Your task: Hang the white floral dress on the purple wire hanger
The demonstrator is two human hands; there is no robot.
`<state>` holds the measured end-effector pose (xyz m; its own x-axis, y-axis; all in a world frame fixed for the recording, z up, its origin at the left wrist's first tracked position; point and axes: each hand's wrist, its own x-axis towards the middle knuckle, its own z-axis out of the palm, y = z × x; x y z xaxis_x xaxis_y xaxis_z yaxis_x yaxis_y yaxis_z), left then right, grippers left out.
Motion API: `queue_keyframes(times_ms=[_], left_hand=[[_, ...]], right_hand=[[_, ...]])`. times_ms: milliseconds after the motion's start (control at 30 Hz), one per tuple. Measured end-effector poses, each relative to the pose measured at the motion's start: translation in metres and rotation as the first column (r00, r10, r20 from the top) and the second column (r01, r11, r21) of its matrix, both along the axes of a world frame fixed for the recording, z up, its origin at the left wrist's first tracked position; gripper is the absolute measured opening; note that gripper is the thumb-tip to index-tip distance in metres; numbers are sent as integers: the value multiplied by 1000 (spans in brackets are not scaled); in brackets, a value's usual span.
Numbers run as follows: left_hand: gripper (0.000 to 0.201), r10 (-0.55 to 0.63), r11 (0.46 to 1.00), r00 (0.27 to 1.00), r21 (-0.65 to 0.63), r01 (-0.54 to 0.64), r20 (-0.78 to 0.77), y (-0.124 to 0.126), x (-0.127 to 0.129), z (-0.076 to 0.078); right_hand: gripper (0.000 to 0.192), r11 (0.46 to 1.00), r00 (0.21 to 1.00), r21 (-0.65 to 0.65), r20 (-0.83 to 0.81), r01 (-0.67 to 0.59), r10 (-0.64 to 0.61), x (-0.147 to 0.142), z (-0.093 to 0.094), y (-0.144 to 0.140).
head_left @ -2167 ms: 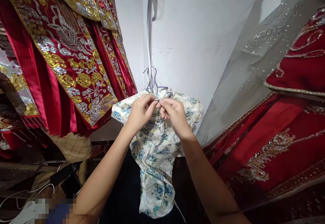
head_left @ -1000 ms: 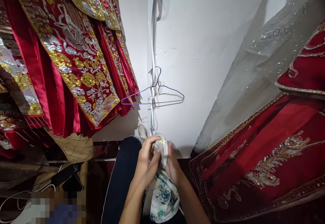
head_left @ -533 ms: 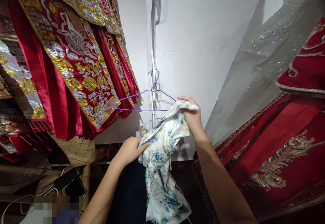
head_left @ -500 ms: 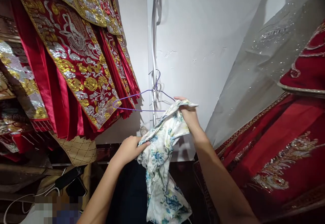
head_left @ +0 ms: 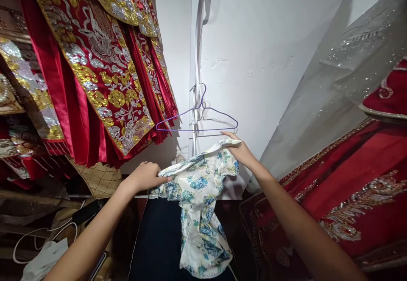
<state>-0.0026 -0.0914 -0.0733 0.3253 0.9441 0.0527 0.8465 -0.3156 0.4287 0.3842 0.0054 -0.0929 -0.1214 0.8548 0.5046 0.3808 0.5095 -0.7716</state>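
A small white garment (head_left: 199, 196) with a blue flower print hangs spread between both my hands, its lower part drooping over my dark trouser leg (head_left: 159, 243). My left hand (head_left: 144, 175) grips its left shoulder. My right hand (head_left: 240, 150) pinches the right shoulder, slightly higher. Just above the garment, a bare purple wire hanger (head_left: 199, 119) hangs on the white wall, close to my right hand but apart from it.
Red robes with gold and silver embroidery (head_left: 95, 64) hang at the left. A grey sequinned veil (head_left: 333, 81) and red embroidered cloth (head_left: 349, 187) fill the right. White cables (head_left: 199, 39) run down the wall. Bags, a cord and white cloth (head_left: 47, 255) lie at lower left.
The floral garment came off the hanger, was bunched low in both hands, then lifted. My hands have now drawn apart, spreading it by the shoulders under the bare hanger.
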Motion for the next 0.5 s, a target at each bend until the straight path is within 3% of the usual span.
queue_keyframes(times_ms=[100, 233, 367, 500], left_hand=[[48, 121, 986, 993, 111, -122, 13, 10, -2, -2], [30, 206, 948, 935, 176, -263, 290, 24, -18, -5], [16, 181, 942, 838, 153, -298, 515, 30, -35, -2], [17, 96, 952, 802, 182, -248, 590, 30, -28, 11]], right_hand=[[51, 998, 998, -37, -2, -59, 59, -17, 8, 5], [39, 997, 998, -69, 27, -46, 48, -39, 2, 17], [35, 1000, 995, 16, 91, 26, -28, -30, -5, 11], [27, 986, 988, 126, 95, 106, -119, -4, 3, -8]])
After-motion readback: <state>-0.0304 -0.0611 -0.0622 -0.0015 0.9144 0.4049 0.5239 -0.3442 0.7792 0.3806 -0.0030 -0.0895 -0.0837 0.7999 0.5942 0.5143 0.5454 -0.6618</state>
